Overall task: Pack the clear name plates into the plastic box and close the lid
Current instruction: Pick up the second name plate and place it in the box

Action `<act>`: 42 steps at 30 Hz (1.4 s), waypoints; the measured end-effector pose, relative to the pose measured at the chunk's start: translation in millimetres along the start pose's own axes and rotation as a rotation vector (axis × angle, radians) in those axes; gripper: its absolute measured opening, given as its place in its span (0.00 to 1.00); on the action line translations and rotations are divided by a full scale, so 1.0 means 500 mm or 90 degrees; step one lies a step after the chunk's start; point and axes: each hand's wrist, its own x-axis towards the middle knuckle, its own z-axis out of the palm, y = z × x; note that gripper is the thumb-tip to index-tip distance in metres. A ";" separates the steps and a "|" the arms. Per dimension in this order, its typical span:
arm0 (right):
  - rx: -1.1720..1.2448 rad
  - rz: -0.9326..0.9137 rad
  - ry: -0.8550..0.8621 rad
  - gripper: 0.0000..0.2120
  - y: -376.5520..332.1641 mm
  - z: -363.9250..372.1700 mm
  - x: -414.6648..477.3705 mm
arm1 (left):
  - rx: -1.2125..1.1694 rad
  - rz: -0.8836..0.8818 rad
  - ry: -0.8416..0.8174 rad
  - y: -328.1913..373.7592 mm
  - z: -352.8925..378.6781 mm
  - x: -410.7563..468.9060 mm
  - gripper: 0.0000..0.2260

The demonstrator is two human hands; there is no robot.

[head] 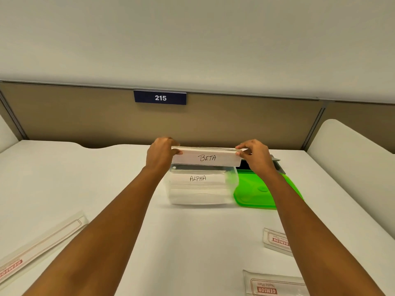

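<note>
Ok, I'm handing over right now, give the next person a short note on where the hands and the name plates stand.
Left hand: pinching the left end of the BETA name plate.
Right hand: pinching its right end. The plate is level, just above the open clear box.
Done: the ALPHA name plate is already inside the box.
Green lid: off, flat on the desk, against the box's right side.
Left: lower BETA into the box, then fit the lid and press it shut.
Empty packaging sleeves lie on the near desk.
</note>
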 end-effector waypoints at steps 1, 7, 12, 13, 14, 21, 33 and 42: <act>0.000 -0.007 -0.012 0.08 0.003 0.002 0.002 | -0.015 -0.012 -0.002 -0.003 0.006 0.001 0.13; -0.050 -0.053 -0.123 0.16 0.007 0.026 0.015 | 0.010 -0.034 -0.042 -0.025 0.038 0.002 0.11; -0.135 -0.049 -0.155 0.14 0.007 0.049 0.024 | 0.097 -0.020 -0.103 -0.037 0.055 0.014 0.13; -0.162 -0.044 -0.162 0.14 0.007 0.054 0.025 | 0.120 -0.014 -0.119 -0.038 0.058 0.016 0.13; -0.192 -0.041 -0.171 0.13 0.007 0.057 0.025 | 0.143 -0.006 -0.135 -0.039 0.061 0.019 0.14; -0.329 -0.063 -0.235 0.14 0.003 0.079 0.017 | 0.262 -0.003 -0.255 -0.043 0.089 0.039 0.19; -0.448 -0.091 -0.389 0.14 0.011 0.129 0.016 | 0.394 0.040 -0.364 -0.030 0.137 0.038 0.18; -0.446 -0.119 -0.432 0.11 0.018 0.156 0.022 | 0.473 0.072 -0.381 -0.032 0.156 0.029 0.17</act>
